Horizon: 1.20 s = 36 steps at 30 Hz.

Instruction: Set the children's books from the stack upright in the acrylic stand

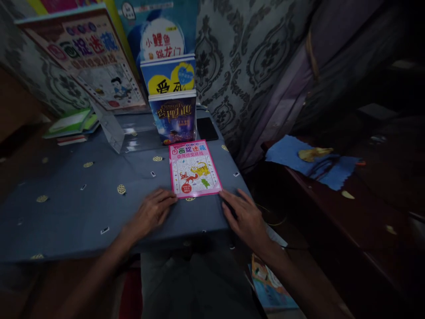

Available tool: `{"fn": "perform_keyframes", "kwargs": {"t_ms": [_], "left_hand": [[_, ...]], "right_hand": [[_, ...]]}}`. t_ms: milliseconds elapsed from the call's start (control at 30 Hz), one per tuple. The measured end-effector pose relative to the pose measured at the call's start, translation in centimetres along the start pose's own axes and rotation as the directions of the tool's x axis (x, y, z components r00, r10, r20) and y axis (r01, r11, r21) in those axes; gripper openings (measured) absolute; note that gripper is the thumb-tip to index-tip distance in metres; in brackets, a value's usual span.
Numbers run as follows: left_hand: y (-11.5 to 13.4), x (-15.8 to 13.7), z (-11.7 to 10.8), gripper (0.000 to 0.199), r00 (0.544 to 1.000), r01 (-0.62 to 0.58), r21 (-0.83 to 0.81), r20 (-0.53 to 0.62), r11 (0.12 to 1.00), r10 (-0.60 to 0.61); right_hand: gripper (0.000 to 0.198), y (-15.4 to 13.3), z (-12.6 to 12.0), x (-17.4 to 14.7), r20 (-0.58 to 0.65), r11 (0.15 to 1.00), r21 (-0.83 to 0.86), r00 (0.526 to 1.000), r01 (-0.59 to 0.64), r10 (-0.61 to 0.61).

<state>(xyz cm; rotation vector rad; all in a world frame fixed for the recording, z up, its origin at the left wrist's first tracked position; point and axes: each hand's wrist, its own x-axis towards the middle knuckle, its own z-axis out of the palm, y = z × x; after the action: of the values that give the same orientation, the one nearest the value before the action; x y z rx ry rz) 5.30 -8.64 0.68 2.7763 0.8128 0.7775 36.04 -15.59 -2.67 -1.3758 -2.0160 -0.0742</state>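
Note:
A pink picture book point(195, 170) with a tiger and a fox on its cover lies flat on the cloth-covered table point(139, 177). At its lower left corner, my left hand point(152, 212) touches the edge with outstretched fingertips, the thumb held apart below. My right hand point(244, 217) rests by the lower right corner, fingers spread and one fingertip at the edge. Neither hand grips the book. Just behind its top edge stands a dark blue book point(175, 117) with yellow lettering.
Behind it rise a blue-and-yellow book point(169, 77), a teal book point(159, 35) and a tilted picture book point(96, 62) on a clear stand point(111, 130). A black phone-like slab point(207, 129) and stacked booklets point(73, 126) lie nearby. A dark red surface on the right bears a blue cloth point(288, 155).

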Motion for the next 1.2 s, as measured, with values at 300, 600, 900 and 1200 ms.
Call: {"fn": "perform_keyframes", "kwargs": {"t_ms": [300, 600, 900, 1200], "left_hand": [[-4.0, 4.8, 1.7, 0.034, 0.984, 0.15, 0.096, 0.087, 0.984, -0.158], [-8.6, 9.7, 3.8, 0.044, 0.92, 0.356, 0.223, 0.089, 0.908, -0.382], [-9.3, 10.4, 4.6, 0.046, 0.909, 0.389, 0.256, 0.047, 0.885, -0.413], [-9.4, 10.3, 4.7, 0.049, 0.9, 0.403, 0.269, 0.055, 0.875, -0.432]], "right_hand": [[0.036, 0.4, 0.1, 0.2, -0.036, 0.999, -0.017, 0.998, 0.052, -0.053], [0.031, 2.3, 0.5, 3.8, 0.111, 0.999, -0.019, 0.993, 0.046, -0.044], [0.039, 4.1, 4.3, 14.0, 0.362, 0.982, -0.186, 0.926, -0.039, 0.105], [0.043, 5.7, 7.3, 18.5, 0.269, 0.949, -0.287, 0.939, -0.134, 0.214]]}}
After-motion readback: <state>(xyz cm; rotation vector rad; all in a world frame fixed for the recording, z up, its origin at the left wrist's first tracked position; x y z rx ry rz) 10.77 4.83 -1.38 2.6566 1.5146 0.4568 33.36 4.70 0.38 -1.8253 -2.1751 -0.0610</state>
